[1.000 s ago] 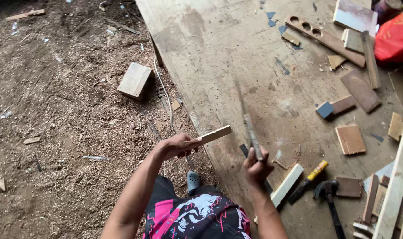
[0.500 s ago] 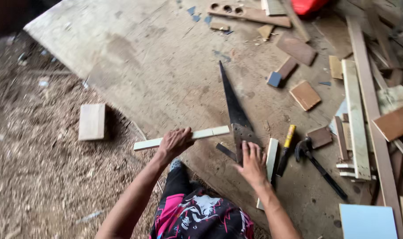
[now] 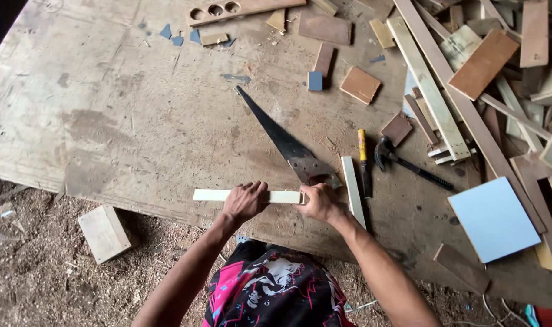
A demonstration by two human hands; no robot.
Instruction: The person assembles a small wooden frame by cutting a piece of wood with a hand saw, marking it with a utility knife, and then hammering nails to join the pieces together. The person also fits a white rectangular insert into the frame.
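A pale wooden strip [image 3: 212, 195] lies flat near the front edge of a large plywood board [image 3: 136, 121]. My left hand [image 3: 245, 201] presses down on the strip's middle. My right hand [image 3: 318, 201] is closed around the handle of a dark handsaw [image 3: 276, 136], right at the strip's right end. The saw blade lies flat on the board and points away to the upper left.
Beside my right hand lie a pale stick [image 3: 353, 191], a yellow-handled chisel [image 3: 363, 158] and a black claw hammer [image 3: 409, 163]. A light blue square panel [image 3: 494, 219] and many wood offcuts crowd the right side. A wooden block [image 3: 105, 233] sits on the sawdust floor at left.
My left hand has laid the strip down flat on the board. The saw has gone from raised to lying on the board, and my right hand has closed on its handle.
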